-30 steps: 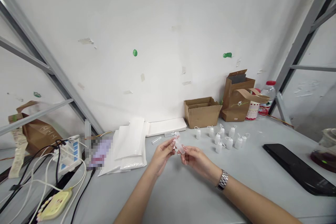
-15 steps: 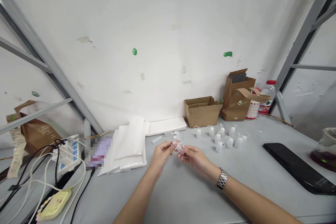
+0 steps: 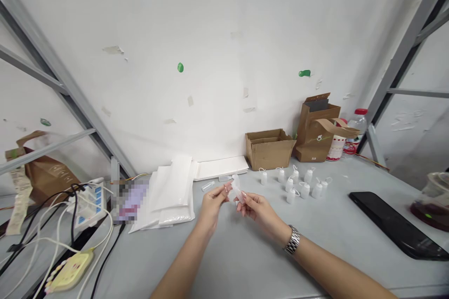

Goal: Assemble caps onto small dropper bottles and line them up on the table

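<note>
Between my two hands is a small translucent plastic bottle (image 3: pixel 237 190) with a whitish cap part at its top, slightly blurred. My left hand (image 3: pixel 213 203) pinches its upper left side with the fingertips. On the lower right, the thumb and fingers of my right hand (image 3: pixel 257 209) are closed around the body, hiding part of it. Just behind my left hand, a small clear tube (image 3: pixel 208 186) lies on the table, and another clear piece (image 3: pixel 224 178) lies nearby. Several small white bottles (image 3: pixel 291 195) with looped caps stand upright to the right of my hands.
A cardboard box (image 3: pixel 270 152) and a brown paper bag (image 3: pixel 314 138) stand against the wall. White packets (image 3: pixel 171 191) are stacked on the left, near a power strip (image 3: pixel 89 203) with tangled cables. On the right lie a black phone-like slab (image 3: pixel 396 224) and a cup of dark liquid (image 3: pixel 433 205).
My fingers have shifted a little on the bottle. It now sits more upright, and its cap part shows more plainly between my hands. The view has moved slightly.
</note>
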`<move>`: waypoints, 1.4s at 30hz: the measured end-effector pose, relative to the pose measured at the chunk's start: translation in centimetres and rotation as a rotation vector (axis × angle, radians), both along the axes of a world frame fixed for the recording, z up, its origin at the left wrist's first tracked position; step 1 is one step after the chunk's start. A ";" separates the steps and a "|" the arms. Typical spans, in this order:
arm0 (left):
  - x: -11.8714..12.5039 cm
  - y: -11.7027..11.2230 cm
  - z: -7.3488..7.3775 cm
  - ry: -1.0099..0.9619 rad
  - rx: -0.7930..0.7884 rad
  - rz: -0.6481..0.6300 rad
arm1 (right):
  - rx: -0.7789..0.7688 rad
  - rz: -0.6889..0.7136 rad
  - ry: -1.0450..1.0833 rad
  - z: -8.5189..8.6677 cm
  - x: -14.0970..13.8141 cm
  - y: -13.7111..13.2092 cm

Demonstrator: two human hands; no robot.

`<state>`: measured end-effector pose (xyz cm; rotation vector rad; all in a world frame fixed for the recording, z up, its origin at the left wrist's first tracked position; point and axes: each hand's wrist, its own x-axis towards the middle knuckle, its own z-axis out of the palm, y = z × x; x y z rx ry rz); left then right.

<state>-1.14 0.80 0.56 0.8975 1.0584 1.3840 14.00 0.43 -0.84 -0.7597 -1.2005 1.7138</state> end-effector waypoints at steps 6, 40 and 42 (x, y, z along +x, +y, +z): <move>-0.7 0.5 -0.5 -0.280 -0.127 0.054 | 0.154 -0.091 -0.209 -0.5 -0.2 0.1; 1.1 -0.8 -0.5 -0.257 0.020 -0.123 | 0.602 -0.289 -0.716 0.1 0.0 -1.7; 1.3 -1.1 -0.6 -0.221 0.037 -0.140 | 0.635 -0.296 -0.741 -0.2 -0.1 -1.7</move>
